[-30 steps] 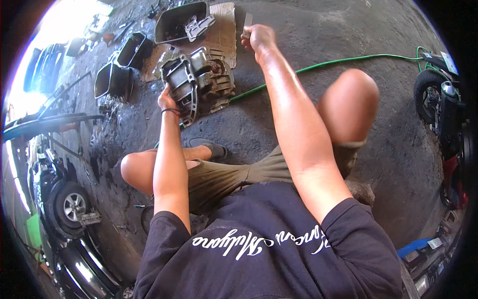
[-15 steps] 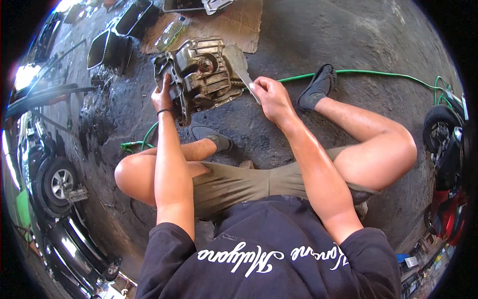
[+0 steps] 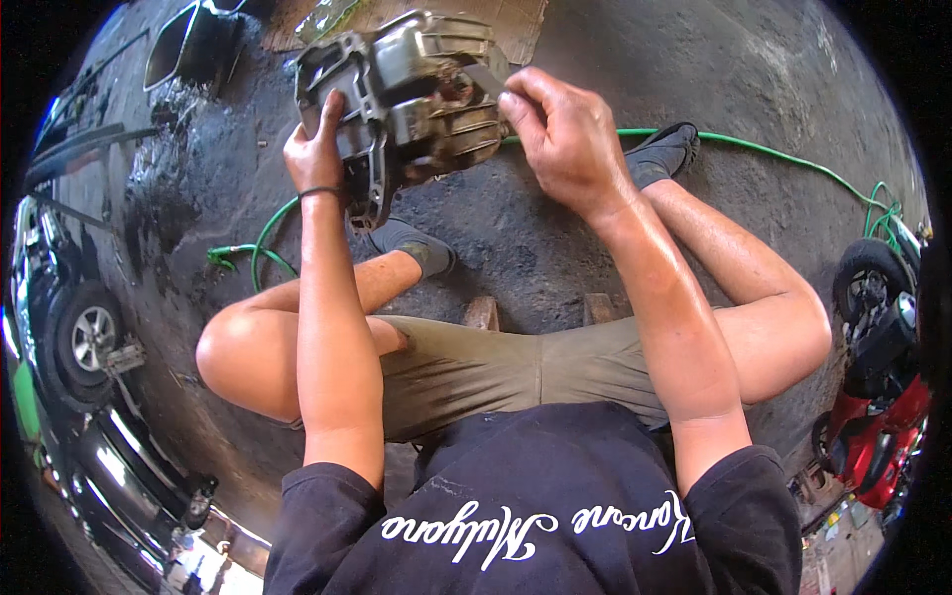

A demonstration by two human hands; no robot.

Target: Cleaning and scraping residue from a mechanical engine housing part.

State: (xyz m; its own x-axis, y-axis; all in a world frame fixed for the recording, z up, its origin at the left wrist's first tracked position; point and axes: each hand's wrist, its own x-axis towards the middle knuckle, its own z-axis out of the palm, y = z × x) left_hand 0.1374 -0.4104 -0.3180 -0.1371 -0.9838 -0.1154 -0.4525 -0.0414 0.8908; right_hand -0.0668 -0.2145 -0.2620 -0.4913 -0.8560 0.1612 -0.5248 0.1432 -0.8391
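My left hand point(image 3: 315, 151) grips a finned, cast-metal oil pan point(image 3: 397, 74) by its flanged left edge, thumb lying on the near face. Brown, oily grime covers the ribs, and a round boss point(image 3: 454, 87) shows on its right half. Pinched between the thumb and fingers of my right hand point(image 3: 570, 139) is a thin, flat metal scraper point(image 3: 484, 79). Its blade reaches over the right part of the pan beside the boss; whether it touches the metal I cannot tell. My fingers hide the handle end.
A green hose point(image 3: 764, 157) runs across the dark, stained floor behind the pan. Cardboard point(image 3: 516, 25) lies at the far side, and a black tray point(image 3: 178, 50) stands at far left. A dark car point(image 3: 94, 342) is on the left, a red motorbike point(image 3: 878, 436) on the right.
My right hand has moved up, and the scraper has gone from the pan's right edge to over its face. The pan appears raised and larger, still in my left hand.
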